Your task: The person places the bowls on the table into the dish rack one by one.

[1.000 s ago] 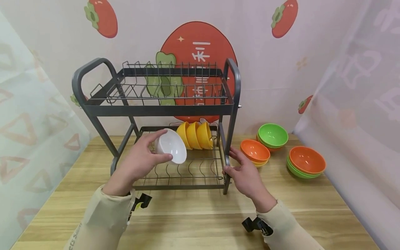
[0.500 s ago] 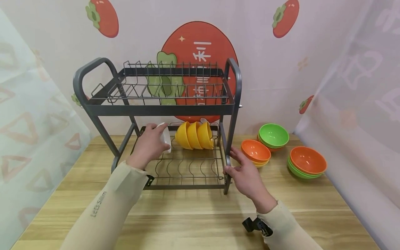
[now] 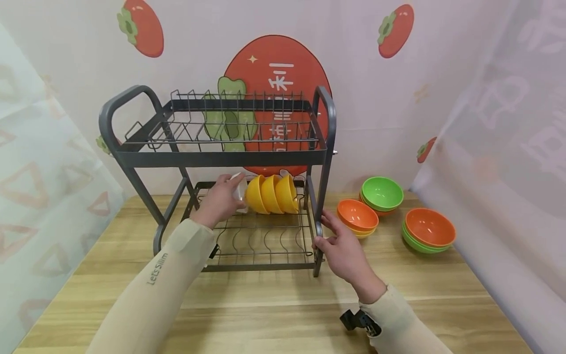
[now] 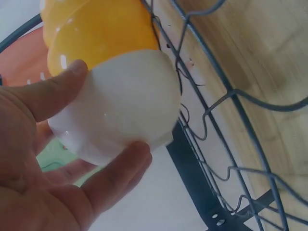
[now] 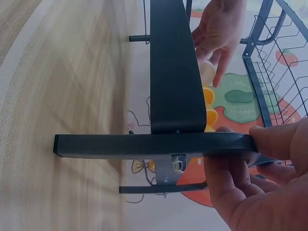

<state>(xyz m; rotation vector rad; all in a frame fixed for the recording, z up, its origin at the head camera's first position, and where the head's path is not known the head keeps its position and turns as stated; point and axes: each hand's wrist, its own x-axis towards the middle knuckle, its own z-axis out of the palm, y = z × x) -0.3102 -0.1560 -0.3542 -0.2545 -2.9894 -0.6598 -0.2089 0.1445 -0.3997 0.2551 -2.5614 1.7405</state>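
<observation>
My left hand (image 3: 221, 200) grips a white bowl (image 4: 122, 106) between thumb and fingers, inside the lower tier of a dark metal dish rack (image 3: 230, 158). The bowl stands on its side, its rim right up against a row of yellow bowls (image 3: 270, 194) that lean on edge along the back of the tier. Most of the white bowl is hidden by the hand in the head view. My right hand (image 3: 347, 250) holds the rack's front right leg (image 5: 202, 144), thumb on one side and fingers on the other.
Right of the rack on the wooden table (image 3: 283, 314) stand stacked bowls: an orange-topped stack (image 3: 357, 215), a green-topped stack (image 3: 382, 192) and another orange-topped stack (image 3: 430, 227). The upper tier (image 3: 221, 130) overhangs the left hand. A printed cloth (image 3: 362, 98) hangs behind.
My left hand has carried the white bowl back and then right, turning it from open side in view to on edge beside the yellow bowls. The right hand stays on the leg.
</observation>
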